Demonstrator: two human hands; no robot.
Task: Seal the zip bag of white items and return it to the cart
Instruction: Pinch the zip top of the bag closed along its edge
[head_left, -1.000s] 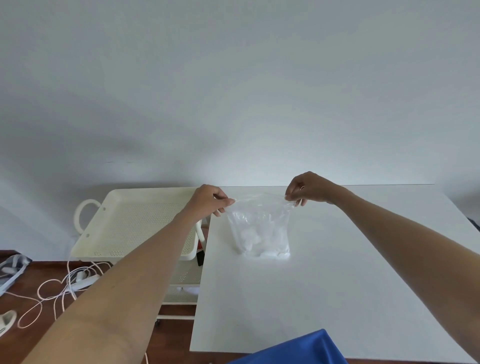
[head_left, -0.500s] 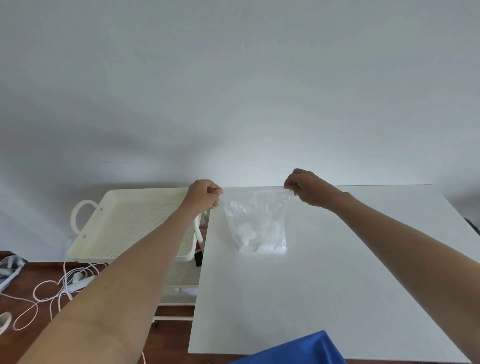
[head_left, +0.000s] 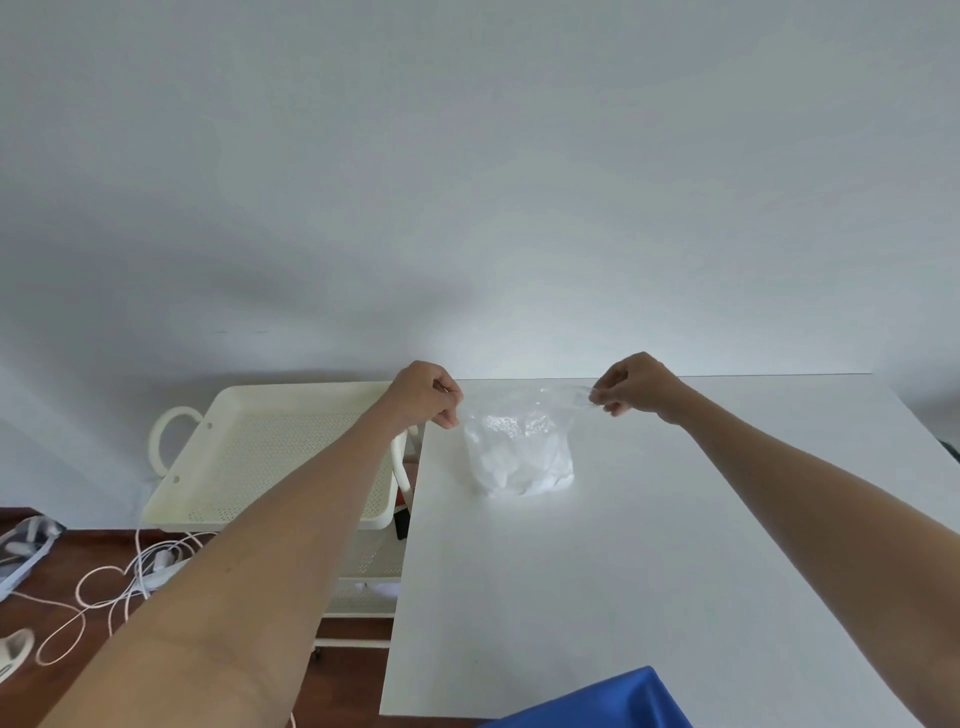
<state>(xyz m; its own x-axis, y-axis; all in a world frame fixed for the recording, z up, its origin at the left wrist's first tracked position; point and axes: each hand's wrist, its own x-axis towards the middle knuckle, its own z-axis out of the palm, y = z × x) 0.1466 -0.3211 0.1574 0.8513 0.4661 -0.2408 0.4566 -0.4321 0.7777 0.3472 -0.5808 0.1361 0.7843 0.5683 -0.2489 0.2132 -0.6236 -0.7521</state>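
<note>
A clear zip bag (head_left: 519, 452) holding white items stands on the white table (head_left: 623, 571) near its far left corner. My left hand (head_left: 428, 395) pinches the bag's top left corner. My right hand (head_left: 631, 384) pinches the top right corner, and the top edge is stretched between them. The cream cart (head_left: 270, 452) stands to the left of the table, with its perforated top tray bare.
White cables (head_left: 104, 582) and a power strip lie on the wooden floor under and left of the cart. The cart has lower shelves (head_left: 369, 561). Blue cloth (head_left: 597, 701) shows at the bottom edge. A plain wall is behind the table.
Both hands stayed pinched on the bag's top corners, shifting slightly; the bag's bottom rests on the table and the top edge now looks stretched flatter.
</note>
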